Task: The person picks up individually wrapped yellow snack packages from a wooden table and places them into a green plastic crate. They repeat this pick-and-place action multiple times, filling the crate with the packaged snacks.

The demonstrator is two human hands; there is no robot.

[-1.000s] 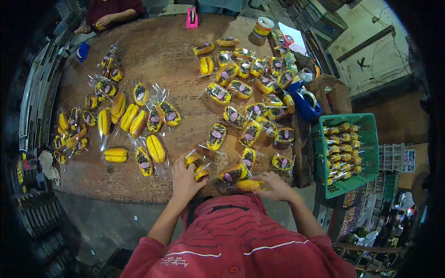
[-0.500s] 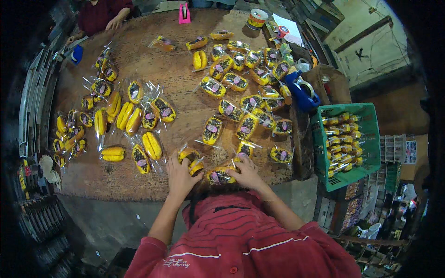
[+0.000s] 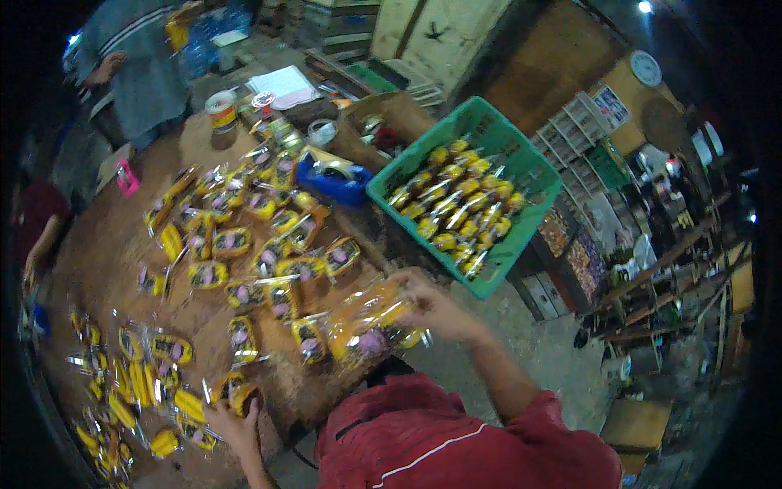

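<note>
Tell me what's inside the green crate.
The green crate holds rows of clear-wrapped yellow snack packets, stacked closely. Its floor and any lower layers are covered by them.

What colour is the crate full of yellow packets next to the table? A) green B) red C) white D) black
A: the crate with yellow packets piled inside has green walls and sits off the table's right edge, beyond the right hand.

Clear yellow snack packets (image 3: 232,244) cover table; more fill green crate (image 3: 521,175)
</note>
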